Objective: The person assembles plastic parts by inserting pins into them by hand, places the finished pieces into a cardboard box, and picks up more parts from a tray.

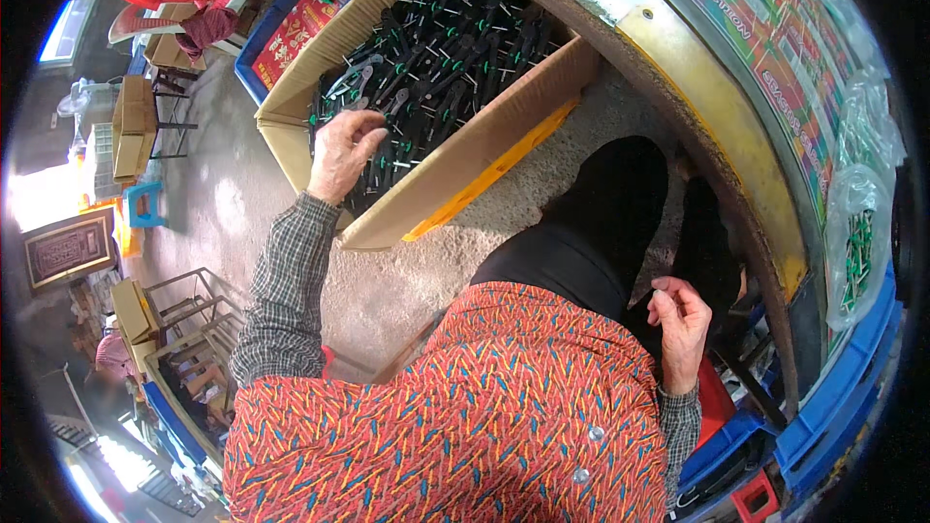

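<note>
My left hand (346, 153) hovers over the near left edge of a big cardboard box (455, 150). Its thumb and bent fingers are slightly apart, and I see nothing between them. A heap of black pieces (441, 68) with green parts and thin silver metal rods fills the box. Among them, just beyond my left fingers, lies a grey metal piece (356, 77). Over my lap, beside the worktable's edge, my right hand (681, 324) is closed with its fingers curled toward the thumb; whatever it may hold is hidden.
The metal-edged worktable (717, 126) curves along my right, with printed colourful sheets (775, 48) on it. A clear plastic bag (857, 242) of green-and-silver pieces hangs there. Behind the box stands a blue crate (254, 73); a blue stool (143, 204) is at left. Other people sit farther off.
</note>
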The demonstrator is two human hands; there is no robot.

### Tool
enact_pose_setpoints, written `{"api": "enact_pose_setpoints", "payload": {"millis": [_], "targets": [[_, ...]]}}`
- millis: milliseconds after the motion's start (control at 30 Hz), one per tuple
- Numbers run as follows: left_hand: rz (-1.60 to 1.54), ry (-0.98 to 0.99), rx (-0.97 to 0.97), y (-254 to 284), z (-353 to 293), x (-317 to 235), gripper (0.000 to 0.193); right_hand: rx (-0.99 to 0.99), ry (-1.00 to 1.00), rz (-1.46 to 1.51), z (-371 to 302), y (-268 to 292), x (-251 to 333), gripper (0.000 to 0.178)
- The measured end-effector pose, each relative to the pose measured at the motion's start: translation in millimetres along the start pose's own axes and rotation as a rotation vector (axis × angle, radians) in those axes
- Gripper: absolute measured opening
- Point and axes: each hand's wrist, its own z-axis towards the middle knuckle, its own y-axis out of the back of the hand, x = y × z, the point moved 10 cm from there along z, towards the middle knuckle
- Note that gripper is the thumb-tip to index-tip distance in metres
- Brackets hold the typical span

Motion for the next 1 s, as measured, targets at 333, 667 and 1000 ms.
{"api": "enact_pose_setpoints", "payload": {"millis": [333,667,1000], "targets": [[0.087,-0.095,-0.047,-7.6,-12.0,-2.2,0.018,0.034,0.007,0.037,2.4,-3.0,0.8,0.014],[0.058,-0.04,-0.014,-8.5,-17.2,-0.7,0.017,0.019,0.013,0.074,-1.9,4.9,-2.5,0.014],[0.108,-0.354,-0.302,100.5,74.0,-139.9,0.013,0.066,0.068,-0.003,5.5,-1.0,7.3,0.016]]}}
